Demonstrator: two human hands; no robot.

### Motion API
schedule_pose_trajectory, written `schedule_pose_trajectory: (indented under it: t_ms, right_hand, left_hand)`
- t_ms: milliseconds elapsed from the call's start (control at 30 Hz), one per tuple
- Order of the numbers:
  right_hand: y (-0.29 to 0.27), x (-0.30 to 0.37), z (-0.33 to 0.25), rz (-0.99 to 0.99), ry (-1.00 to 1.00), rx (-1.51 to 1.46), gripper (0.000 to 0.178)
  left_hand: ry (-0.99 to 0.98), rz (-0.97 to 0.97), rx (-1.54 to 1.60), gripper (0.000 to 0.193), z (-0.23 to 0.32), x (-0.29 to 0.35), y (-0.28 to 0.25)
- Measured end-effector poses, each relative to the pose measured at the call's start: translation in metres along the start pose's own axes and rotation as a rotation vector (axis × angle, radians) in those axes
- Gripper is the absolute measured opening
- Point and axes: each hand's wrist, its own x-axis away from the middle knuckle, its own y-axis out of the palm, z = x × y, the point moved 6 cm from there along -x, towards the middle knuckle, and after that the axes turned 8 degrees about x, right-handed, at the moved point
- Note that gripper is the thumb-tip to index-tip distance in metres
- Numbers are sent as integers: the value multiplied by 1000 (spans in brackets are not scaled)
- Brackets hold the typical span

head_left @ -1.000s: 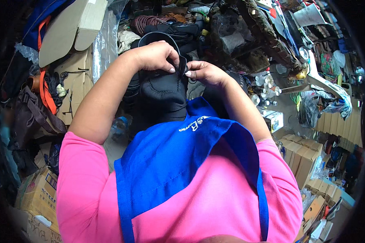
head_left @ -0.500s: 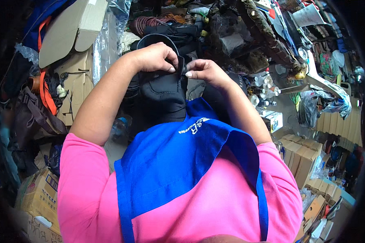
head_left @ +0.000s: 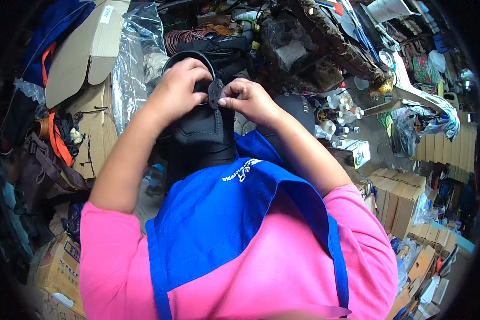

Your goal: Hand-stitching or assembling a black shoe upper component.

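Left hand [head_left: 181,88] curled over the black shoe-like piece [head_left: 197,125], fingers bent inside its round rim [head_left: 189,54], thumb near the tab. Whether thumb and fingers close on anything: cannot tell. Right hand [head_left: 255,102] in a narrow pinch, thumb and forefinger at the right edge of a small black tab [head_left: 215,92], which stands up beside the rim and carries what look like small round marks.

Position: piece lies just beyond the far edge of the blue apron [head_left: 213,208], rim end away from the body, stitched front nearer. Support beneath is hidden; lap likely, not confirmed.

Handling notes (judgement): left hand best kept as the anchor, backing the wall from inside so it does not fold under pressure. Right pinch should stay close to the tab's edge, fingertips clear of the marks so they can be seen. Tab likely bends easily; even, light tension should keep it flat, whereas a sideways tug could twist it against the rim.
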Motion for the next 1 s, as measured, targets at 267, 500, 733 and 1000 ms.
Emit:
schedule_pose_trajectory:
  t_ms: [267,500,733,1000]
  right_hand:
    - [6,1,-32,140,-303,241,72]
    - [15,-2,-14,121,-221,304,65]
    - [20,-6,-7,61,-167,200,66]
    - [38,-9,-13,40,-179,205,69]
  left_hand:
    - [-159,-53,-310,19,25,36,15]
    - [-139,-145,-222,8,40,54,-8]
    - [-441,300,357,8,9,107,-78]
    - [-173,512,1326,14,37,52,-47]
